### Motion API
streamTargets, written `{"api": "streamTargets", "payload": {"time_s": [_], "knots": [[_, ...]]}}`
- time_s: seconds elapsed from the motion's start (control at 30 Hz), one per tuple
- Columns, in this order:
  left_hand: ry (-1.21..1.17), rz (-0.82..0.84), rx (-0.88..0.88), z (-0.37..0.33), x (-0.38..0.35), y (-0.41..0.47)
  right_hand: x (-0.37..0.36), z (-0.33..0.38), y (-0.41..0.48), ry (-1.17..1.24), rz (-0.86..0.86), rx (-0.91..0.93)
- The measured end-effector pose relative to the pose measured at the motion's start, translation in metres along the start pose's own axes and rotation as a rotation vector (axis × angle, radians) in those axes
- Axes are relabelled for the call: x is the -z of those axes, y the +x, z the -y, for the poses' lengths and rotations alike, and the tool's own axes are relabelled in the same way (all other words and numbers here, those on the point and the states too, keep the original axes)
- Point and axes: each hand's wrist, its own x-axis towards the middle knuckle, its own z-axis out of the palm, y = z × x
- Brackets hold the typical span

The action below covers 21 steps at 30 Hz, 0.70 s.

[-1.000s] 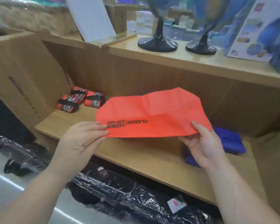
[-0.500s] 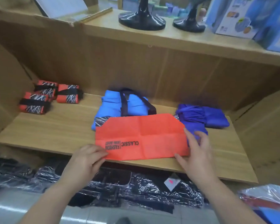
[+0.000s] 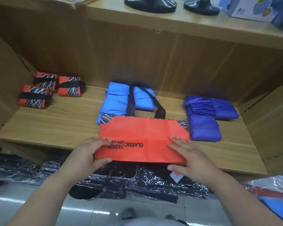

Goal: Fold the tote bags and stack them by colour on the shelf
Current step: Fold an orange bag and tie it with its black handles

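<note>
Lowered from mid-air a second ago, the orange bag [image 3: 144,141] now lies flat at the front of the shelf [image 3: 55,126], its near edge hanging a little past the shelf lip and its far edge overlapping the light blue bag [image 3: 118,101]. Both hands have come down with it: the left hand [image 3: 88,154] pinches the bag's near-left corner, fingers [image 3: 103,141] on top and thumb under the edge, while the right hand [image 3: 189,157] lies with fingers spread on the near-right part and the thumb below the overhanging edge. This bag looks light, thin and limp, a non-woven fabric that keeps creases, as the fold lines across it suggest; it probably slides easily on the smooth wood and would sag if held by one corner only. Holding it at two corners of one edge, as here, seems the sound way to turn the next fold, then pressing the crease flat with the palm. Three rolled orange bags [image 3: 47,90] sit at the far left, well apart, and the purple bags [image 3: 204,116] lie just beside its right end; its colour probably sends it left.
</note>
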Motion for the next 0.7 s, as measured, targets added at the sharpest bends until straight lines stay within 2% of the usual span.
{"api": "streamTargets", "payload": {"time_s": [0.13, 0.2, 0.37, 0.53, 0.7], "knots": [[0.053, 0.084, 0.009, -0.002, 0.005, 0.003, 0.007, -0.013, -0.005, 0.057, -0.023, 0.02], [0.039, 0.044, -0.016, -0.003, 0.006, 0.005, 0.008, -0.014, -0.006, 0.084, -0.061, 0.027], [-0.188, 0.014, 0.183, -0.014, 0.009, 0.01, 0.02, -0.011, -0.005, 0.21, -0.13, -0.061], [-0.311, -0.129, 0.38, -0.019, 0.003, 0.018, 0.031, -0.005, -0.006, 0.523, -0.146, -0.165], [-0.323, -0.272, 0.446, -0.022, -0.008, 0.021, 0.03, -0.002, -0.014, 0.654, -0.231, -0.272]]}}
